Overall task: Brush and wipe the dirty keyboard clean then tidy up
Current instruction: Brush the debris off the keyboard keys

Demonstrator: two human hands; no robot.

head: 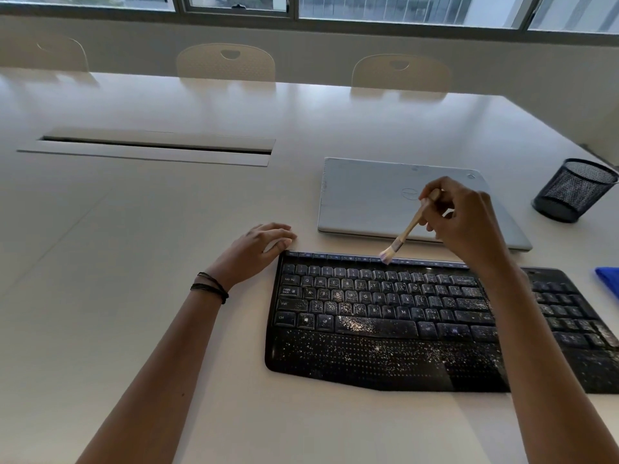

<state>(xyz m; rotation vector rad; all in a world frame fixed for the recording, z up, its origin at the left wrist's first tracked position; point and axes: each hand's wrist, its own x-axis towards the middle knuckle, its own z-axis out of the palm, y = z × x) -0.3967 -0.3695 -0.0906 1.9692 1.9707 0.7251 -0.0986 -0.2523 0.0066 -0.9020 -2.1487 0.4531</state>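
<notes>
A black keyboard (385, 316) lies on the white table (167, 246), its keys and palm rest speckled with white crumbs. My right hand (465, 219) holds a small wooden-handled brush (407, 229) above the keyboard's top edge, bristles touching the function-key row. My left hand (264, 246) rests flat on the table at the keyboard's top-left corner, fingers lightly curled and holding nothing. A blue cloth (608, 279) peeks in at the right edge.
A closed silver laptop (375, 195) lies just behind the keyboard. A black mesh pen cup (572, 190) stands at the far right. A cable slot (150, 147) is set into the table at the left. Chairs (226, 63) line the far side.
</notes>
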